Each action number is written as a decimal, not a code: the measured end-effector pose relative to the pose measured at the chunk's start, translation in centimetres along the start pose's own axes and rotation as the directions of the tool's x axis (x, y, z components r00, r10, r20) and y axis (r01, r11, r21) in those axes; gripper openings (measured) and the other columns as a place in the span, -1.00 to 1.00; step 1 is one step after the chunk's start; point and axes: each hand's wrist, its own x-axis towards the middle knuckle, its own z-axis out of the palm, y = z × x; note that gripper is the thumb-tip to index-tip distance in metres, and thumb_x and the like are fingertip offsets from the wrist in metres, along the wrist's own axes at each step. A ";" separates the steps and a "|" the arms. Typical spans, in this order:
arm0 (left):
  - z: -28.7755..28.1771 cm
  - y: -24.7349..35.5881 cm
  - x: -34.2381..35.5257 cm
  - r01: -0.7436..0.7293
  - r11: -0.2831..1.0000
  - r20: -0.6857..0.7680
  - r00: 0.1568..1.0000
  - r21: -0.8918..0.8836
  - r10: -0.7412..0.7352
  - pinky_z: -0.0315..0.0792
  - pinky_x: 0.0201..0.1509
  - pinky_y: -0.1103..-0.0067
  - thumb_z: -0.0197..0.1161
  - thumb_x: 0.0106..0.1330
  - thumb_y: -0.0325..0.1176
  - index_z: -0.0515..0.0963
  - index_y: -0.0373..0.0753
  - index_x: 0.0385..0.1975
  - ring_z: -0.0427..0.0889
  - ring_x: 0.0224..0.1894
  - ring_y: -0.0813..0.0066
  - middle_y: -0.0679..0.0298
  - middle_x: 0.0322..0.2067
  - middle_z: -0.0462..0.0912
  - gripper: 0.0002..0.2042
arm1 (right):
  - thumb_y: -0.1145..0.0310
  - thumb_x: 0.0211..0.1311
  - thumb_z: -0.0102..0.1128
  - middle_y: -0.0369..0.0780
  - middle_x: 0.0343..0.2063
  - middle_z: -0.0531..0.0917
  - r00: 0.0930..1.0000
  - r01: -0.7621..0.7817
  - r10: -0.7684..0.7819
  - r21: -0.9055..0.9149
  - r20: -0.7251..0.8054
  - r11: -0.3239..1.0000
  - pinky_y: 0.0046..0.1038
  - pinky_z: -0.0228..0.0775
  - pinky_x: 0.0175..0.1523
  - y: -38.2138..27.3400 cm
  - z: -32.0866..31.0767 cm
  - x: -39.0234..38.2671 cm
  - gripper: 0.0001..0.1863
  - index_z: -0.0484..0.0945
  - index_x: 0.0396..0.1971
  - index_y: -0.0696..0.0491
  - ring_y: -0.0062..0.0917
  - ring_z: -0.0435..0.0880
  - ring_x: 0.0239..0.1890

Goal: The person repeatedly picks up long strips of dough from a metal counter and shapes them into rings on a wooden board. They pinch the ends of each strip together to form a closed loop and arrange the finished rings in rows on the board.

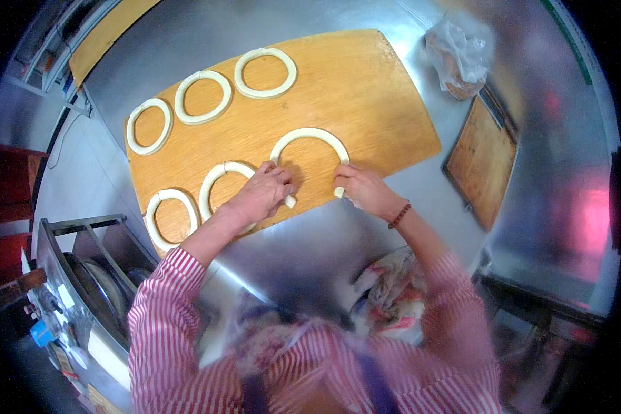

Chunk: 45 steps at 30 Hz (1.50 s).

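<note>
A curved rope of pale dough (310, 134) arches on the wooden board (366, 76), its two cut ends pointing toward me and apart. My left hand (265, 190) has its fingers closed over the left leg of this rope, near its end. My right hand (364, 190) is closed round the right leg, with a short end showing below the fingers. Three dough rings (203, 114) lie along the board's far side. Two more rings lie at the near left, one (224, 167) partly hidden under my left hand and forearm, the other (157, 214) beside it.
A steel worktop (290, 241) surrounds the board. At the right sit a clear plastic bag (459, 52) and a smaller wooden board (479, 165). A crumpled cloth (386, 297) is below my right forearm. A metal rack with round pans (96, 283) stands at lower left.
</note>
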 end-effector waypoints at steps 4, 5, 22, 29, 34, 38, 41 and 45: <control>0.8 0.7 1.1 0.045 0.976 -0.131 0.989 -0.212 -0.074 0.28 0.13 0.34 0.34 0.06 -0.47 0.64 -0.19 -0.23 0.53 -0.02 0.25 0.19 -0.23 0.57 -0.76 | 0.43 0.07 0.17 -0.18 -0.26 0.50 0.996 -0.025 0.029 0.053 -0.089 0.998 -0.22 0.49 -0.06 -0.4 1.1 1.3 -0.82 0.54 -0.28 0.08 -0.22 0.58 -0.14; 1.4 0.8 1.6 0.049 0.980 -0.129 0.989 -0.194 -0.075 0.28 0.13 0.35 0.35 0.06 -0.46 0.64 -0.18 -0.22 0.53 -0.02 0.23 0.20 -0.22 0.58 -0.75 | 0.42 0.07 0.18 -0.17 -0.25 0.50 0.992 -0.037 0.042 0.050 -0.119 0.998 -0.21 0.48 -0.07 -0.7 1.5 1.6 -0.82 0.54 -0.29 0.08 -0.21 0.58 -0.14; 3.0 -1.9 3.4 0.243 0.365 0.083 0.911 -0.899 -0.403 0.53 -0.11 0.62 0.33 0.28 -0.50 0.69 -0.34 -0.13 0.64 -0.22 0.62 0.28 -0.25 0.74 -0.81 | 0.50 0.03 0.48 -0.29 -0.27 0.68 0.830 -0.211 0.526 0.766 -0.188 0.607 -0.60 0.53 -0.16 -3.5 3.6 3.8 -0.44 0.54 0.10 0.18 -0.69 0.62 -0.29; 2.9 -1.2 3.3 0.249 0.673 -0.002 0.937 -0.696 -0.348 0.49 -0.12 0.42 0.30 0.28 -0.43 0.67 -0.31 -0.23 0.64 -0.22 0.35 0.19 -0.31 0.70 -0.86 | 0.59 -0.06 0.30 -0.11 -0.17 0.63 0.876 -0.138 0.261 0.310 -0.405 0.941 -0.32 0.46 0.14 -4.5 3.4 2.9 -0.46 0.55 0.05 0.15 -0.28 0.61 -0.04; 2.8 1.8 3.7 0.094 0.969 -0.168 0.977 -0.228 -0.134 0.37 0.07 0.25 0.33 0.14 -0.28 0.64 -0.25 -0.25 0.55 -0.11 0.03 0.08 -0.26 0.60 -0.76 | 0.57 -0.06 0.33 -0.13 -0.22 0.62 0.956 -0.108 0.100 -0.012 -0.276 0.994 -0.29 0.47 0.05 -2.2 2.7 1.8 -0.58 0.60 -0.09 0.13 -0.18 0.58 -0.12; 4.4 2.9 4.1 0.255 0.955 -0.240 0.928 -0.155 -0.287 0.32 0.11 0.27 0.35 0.11 -0.24 0.61 -0.23 -0.20 0.55 -0.09 0.10 0.12 -0.21 0.59 -0.70 | 0.51 0.01 0.24 -0.08 -0.26 0.60 0.962 -0.138 0.197 0.287 -0.188 0.948 -0.22 0.41 0.09 -1.3 1.6 2.0 -0.80 0.61 -0.30 0.19 -0.17 0.57 -0.07; 4.7 3.3 4.6 0.331 0.905 -0.273 0.875 -0.268 -0.401 0.31 0.10 0.25 0.35 0.10 -0.26 0.60 -0.24 -0.18 0.55 -0.10 0.08 0.10 -0.23 0.59 -0.69 | 0.49 0.05 0.26 -0.09 -0.27 0.61 0.948 -0.212 0.286 0.391 -0.140 0.896 -0.23 0.46 0.04 -1.6 0.5 2.1 -0.80 0.61 -0.28 0.17 -0.18 0.60 -0.12; 5.6 3.3 5.1 0.344 0.875 -0.296 0.844 -0.340 -0.447 0.30 0.11 0.23 0.35 0.10 -0.31 0.58 -0.25 -0.16 0.55 -0.11 0.07 0.08 -0.25 0.59 -0.69 | 0.46 0.11 0.27 -0.08 -0.31 0.63 0.938 -0.241 0.332 0.503 -0.098 0.830 -0.25 0.51 -0.06 -1.2 0.3 2.3 -0.82 0.61 -0.27 0.16 -0.21 0.65 -0.16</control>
